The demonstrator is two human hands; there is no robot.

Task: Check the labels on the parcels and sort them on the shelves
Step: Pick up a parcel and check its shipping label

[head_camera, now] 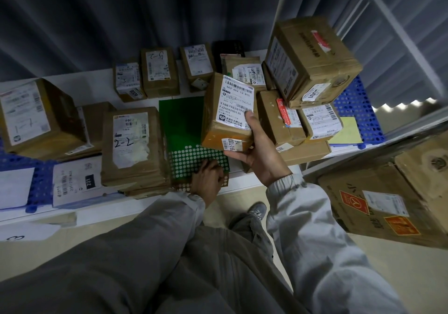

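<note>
My right hand (255, 149) holds a small brown cardboard parcel (218, 117) up above the low shelf, its white barcode label facing me and my thumb on the label's lower right corner. My left hand (208, 179) is lower down, gripping the near edge of a flat green parcel with white dots (184, 129) that lies on the shelf. Left of it sits a brown parcel marked "2-2" (132, 144). Several more labelled brown parcels stand in a row at the back of the white shelf (247, 181).
A stack of brown boxes (312, 59) rises at the right on a blue plastic grid (356, 110). A big carton (388, 197) sits at the far right. A large box (36, 117) and flat white parcels (75, 180) lie left. Dark curtain behind.
</note>
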